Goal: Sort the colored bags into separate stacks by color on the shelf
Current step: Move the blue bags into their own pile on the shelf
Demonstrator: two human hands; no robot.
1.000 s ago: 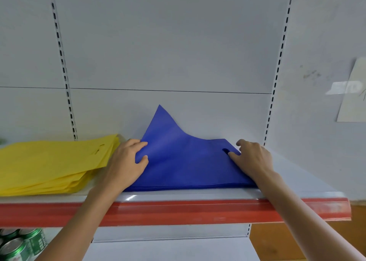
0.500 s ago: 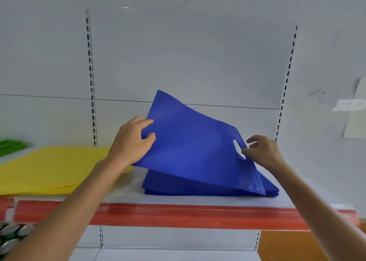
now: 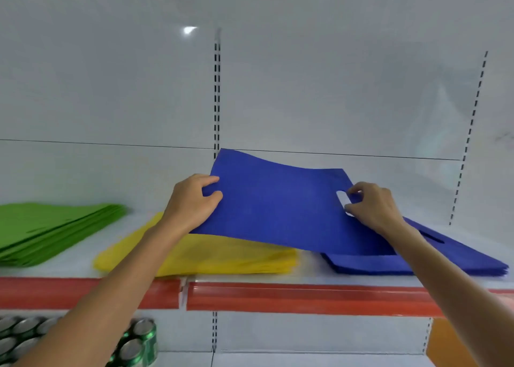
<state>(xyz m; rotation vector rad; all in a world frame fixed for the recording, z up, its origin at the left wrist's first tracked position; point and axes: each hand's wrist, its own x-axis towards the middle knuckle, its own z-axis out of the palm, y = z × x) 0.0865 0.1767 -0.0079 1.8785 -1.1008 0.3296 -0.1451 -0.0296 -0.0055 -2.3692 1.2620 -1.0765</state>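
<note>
Blue bag: we see one blue bag (image 3: 278,208) held in the air above the shelf (image 3: 306,294), spread flat and tilted, far edge high and near edge low.
Long axis: it runs left to right, from one hand to the other, roughly along the shelf front.
Handle hole: the handle hole (image 3: 342,199) sits at the bag's right end, by the right hand.
Left hand: our left hand (image 3: 192,199) pinches the bag's left edge, thumb on the upper face and fingers curled over the edge.
Right hand: our right hand (image 3: 372,208) grips the right end at the hole, fingers curled round the strip of cloth there.
What lies below: the bag's left half hangs over the yellow stack (image 3: 222,258); its right corner overlaps the left edge of the blue stack (image 3: 445,258).
Direction to target: we judge the bag belongs on the blue stack, which lies down and to the right of the grip, mostly beyond the right hand.
Nearer hand: the right hand is almost over that stack; the left is well apart from it, above yellow.
Next move: we would carry the bag rightward and lower it flat, hole end lined up with the slot showing on the stack's top bag.
Further out: a green stack (image 3: 50,227) lies at the shelf's far left, and cans (image 3: 133,341) stand on the level below.
</note>
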